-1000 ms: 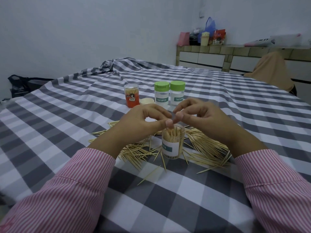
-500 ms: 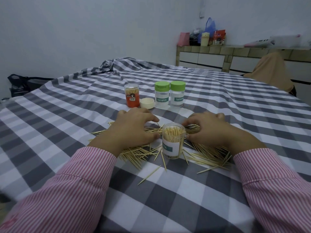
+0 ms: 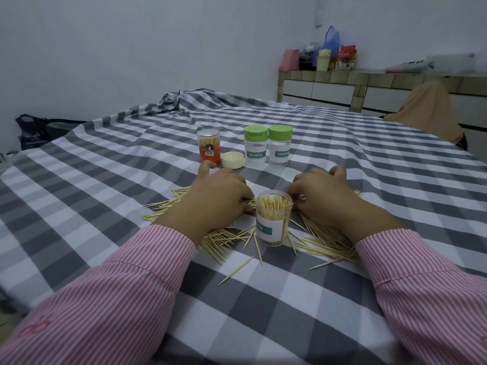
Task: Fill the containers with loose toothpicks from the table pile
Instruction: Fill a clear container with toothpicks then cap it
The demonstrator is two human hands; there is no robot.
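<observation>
A clear open container with a white and teal label stands upright in the middle of the toothpick pile, packed with upright toothpicks. My left hand lies palm down on the pile just left of the container, its curled fingertips gathering toothpicks beside the rim. On the other side, my right hand sits the same way, fingers curled into the toothpicks. Neither hand touches the container.
Behind the hands stand two closed green-lidded toothpick jars, an orange toothpick tube and a loose cream lid. Stray toothpicks lie in front of the container on the grey checked cloth.
A second ago both hands were pinching toothpicks together above the container's mouth. They have since dropped to the pile on either side of it and settled there.
</observation>
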